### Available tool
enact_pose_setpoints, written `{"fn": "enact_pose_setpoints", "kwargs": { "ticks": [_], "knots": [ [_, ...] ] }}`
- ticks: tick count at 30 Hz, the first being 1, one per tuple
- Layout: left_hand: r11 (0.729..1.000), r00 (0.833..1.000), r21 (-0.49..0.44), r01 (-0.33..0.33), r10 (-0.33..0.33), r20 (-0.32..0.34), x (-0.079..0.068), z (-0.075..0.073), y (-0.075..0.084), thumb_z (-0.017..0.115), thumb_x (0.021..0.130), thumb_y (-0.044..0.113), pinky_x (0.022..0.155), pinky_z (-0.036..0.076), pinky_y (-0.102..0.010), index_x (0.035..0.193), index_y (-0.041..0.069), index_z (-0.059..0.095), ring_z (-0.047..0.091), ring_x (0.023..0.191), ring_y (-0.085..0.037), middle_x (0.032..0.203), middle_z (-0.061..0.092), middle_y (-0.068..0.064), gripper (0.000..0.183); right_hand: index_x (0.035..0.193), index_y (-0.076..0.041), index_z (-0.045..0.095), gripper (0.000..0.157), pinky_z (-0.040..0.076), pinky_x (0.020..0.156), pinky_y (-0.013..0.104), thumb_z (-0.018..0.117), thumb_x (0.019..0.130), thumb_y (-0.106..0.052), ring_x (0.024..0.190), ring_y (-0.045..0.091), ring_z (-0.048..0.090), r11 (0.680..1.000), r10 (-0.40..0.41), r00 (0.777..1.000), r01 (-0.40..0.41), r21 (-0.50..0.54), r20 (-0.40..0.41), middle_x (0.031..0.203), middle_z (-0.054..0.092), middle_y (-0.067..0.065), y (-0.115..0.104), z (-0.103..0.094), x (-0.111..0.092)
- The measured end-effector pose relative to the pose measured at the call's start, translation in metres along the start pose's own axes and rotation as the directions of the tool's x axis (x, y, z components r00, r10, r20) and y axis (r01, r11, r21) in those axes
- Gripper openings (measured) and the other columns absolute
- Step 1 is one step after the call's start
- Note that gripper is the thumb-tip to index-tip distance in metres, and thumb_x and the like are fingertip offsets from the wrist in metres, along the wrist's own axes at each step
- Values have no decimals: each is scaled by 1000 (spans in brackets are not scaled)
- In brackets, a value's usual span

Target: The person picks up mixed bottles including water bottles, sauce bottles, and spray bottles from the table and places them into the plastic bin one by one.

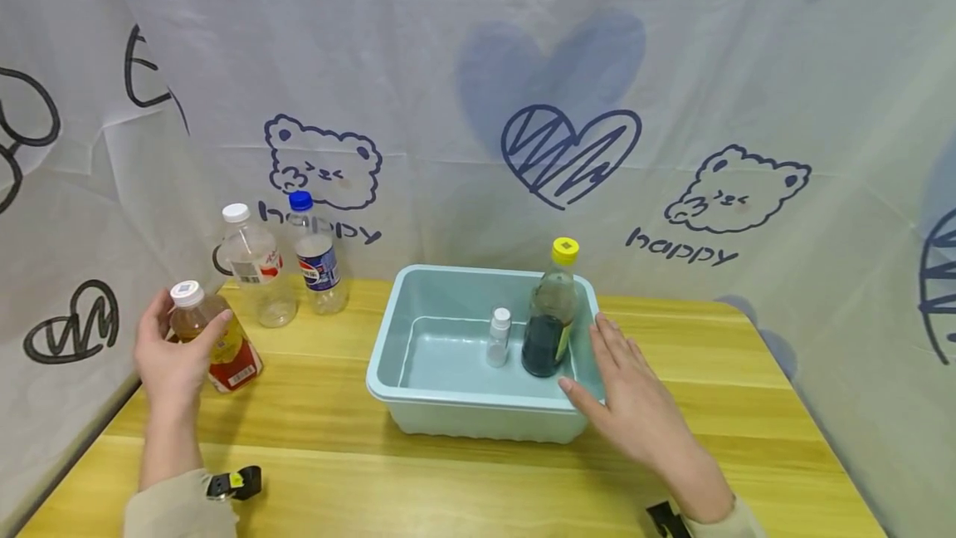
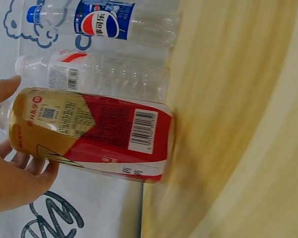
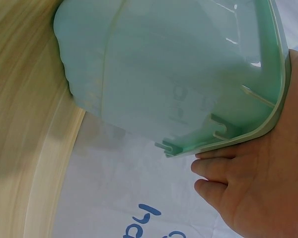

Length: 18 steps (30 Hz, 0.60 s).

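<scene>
My left hand [image 1: 175,355] is at a bottle of amber liquid [image 1: 237,355] with a red and yellow label and white cap, at the table's left. Its fingers lie along one side of the bottle's upper part; the thumb [image 2: 4,91] is spread wide near the shoulder. The bottle stands on the table. My right hand [image 1: 638,405] rests with extended fingers on the right rim of a light blue plastic bin [image 1: 478,418]. Inside the bin stand a yellow-capped bottle of dark liquid [image 1: 548,330] and a small white-capped bottle [image 1: 498,340].
Behind the amber bottle stand a clear bottle with a white cap [image 1: 261,276] and a Pepsi bottle with a blue cap [image 1: 319,268]. The wooden table [image 1: 314,471] meets a pale printed curtain [image 1: 448,214] at the back and left.
</scene>
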<state>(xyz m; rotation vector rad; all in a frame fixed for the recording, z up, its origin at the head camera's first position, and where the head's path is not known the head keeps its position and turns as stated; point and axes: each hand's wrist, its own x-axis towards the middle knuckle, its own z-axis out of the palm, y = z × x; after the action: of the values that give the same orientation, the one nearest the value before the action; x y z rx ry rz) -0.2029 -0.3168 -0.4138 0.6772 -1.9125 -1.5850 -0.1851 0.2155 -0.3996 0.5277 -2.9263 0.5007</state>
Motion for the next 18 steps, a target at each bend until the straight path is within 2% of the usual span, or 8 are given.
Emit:
{"fn": "enact_pose_setpoints", "kwargs": {
  "ticks": [6, 18],
  "knots": [
    [997, 1000, 75, 28, -28, 4, 0, 2, -8, 75, 95, 24, 123, 34, -37, 163, 17, 33, 40, 145, -24, 164, 37, -11, 80, 162, 3, 24, 93, 18, 127, 56, 43, 104, -67, 157, 39, 18, 1000, 7, 1000, -7, 4, 6, 173, 11, 16, 0, 0, 0],
    [995, 999, 97, 32, -33, 0, 2, 2, -10, 75, 95, 28, 123, 34, -39, 163, 16, 33, 38, 146, -28, 165, 36, -13, 81, 162, 4, 24, 93, 18, 127, 57, 44, 104, -65, 157, 39, 17, 1000, 3, 1000, -3, 8, 2, 173, 12, 17, -1, -1, 0]
  ]
}}
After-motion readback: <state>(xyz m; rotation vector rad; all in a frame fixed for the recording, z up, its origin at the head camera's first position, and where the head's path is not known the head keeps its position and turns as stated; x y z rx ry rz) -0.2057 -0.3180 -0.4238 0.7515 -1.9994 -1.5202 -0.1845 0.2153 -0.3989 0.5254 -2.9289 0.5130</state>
